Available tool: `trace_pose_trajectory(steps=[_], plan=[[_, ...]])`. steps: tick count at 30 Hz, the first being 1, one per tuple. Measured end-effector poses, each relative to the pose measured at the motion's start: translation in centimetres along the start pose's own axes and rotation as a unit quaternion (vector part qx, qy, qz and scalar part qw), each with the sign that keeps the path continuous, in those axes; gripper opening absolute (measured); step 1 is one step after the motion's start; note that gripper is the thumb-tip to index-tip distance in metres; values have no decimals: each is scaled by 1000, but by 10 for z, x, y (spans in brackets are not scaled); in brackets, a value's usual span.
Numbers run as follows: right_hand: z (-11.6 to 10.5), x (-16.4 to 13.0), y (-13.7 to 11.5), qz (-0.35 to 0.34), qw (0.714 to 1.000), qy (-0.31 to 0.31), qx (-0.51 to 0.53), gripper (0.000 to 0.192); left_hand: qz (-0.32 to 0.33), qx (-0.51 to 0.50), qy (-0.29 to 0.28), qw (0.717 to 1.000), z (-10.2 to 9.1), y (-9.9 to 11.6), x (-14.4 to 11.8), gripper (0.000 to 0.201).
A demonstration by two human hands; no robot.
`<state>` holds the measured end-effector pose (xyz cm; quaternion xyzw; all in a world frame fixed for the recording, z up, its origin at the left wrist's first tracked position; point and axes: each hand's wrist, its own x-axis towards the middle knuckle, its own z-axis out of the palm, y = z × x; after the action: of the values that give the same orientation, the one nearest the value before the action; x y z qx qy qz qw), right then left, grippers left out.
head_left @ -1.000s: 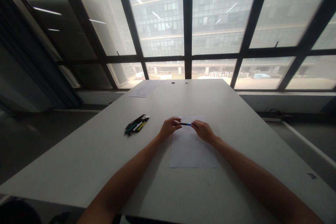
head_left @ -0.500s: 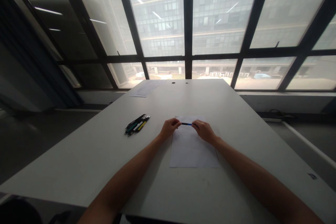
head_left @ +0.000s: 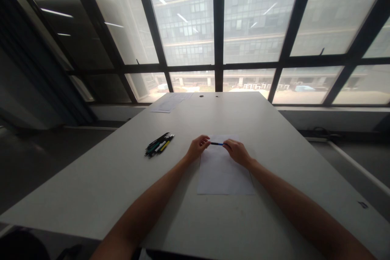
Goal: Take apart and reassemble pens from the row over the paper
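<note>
Both our hands pinch one pen.
Our left hand [head_left: 197, 148] and right hand [head_left: 237, 152] hold the pen [head_left: 216, 144] over the paper [head_left: 224, 174]; more pens [head_left: 158, 145] lie at 9 o'clock.

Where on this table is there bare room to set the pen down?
Bare table shows right of the paper sheet, and between the pile of pens and the left hand. It is crowded where both hands, the right hand included, hold the blue pen over the sheet.
</note>
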<state>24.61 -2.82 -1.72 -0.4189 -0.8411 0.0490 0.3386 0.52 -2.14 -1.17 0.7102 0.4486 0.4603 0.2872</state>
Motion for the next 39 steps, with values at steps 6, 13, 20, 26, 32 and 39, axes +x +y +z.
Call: trace_pose_trajectory(steps=[6,13,20,26,32,39], plan=[[-1,1,-1,1,1000,-2,0,23,-15,35,-4,999,0,-1,0,43],[0,0,-1,4,1000,-1,-1,21,5,27,-4,1000,-1,-1,-1,34],[-1,0,0,6,1000,-1,3,20,-3,7,-16,1000,1,-1,2,36],[0,0,1,4,1000,-2,5,21,-4,35,-24,999,1,-2,2,40],[-1,-1,0,3,1000,1,8,20,10,40,-26,999,-1,-2,1,29],[0,0,1,5,1000,1,11,21,15,20,-22,999,-1,0,1,34]])
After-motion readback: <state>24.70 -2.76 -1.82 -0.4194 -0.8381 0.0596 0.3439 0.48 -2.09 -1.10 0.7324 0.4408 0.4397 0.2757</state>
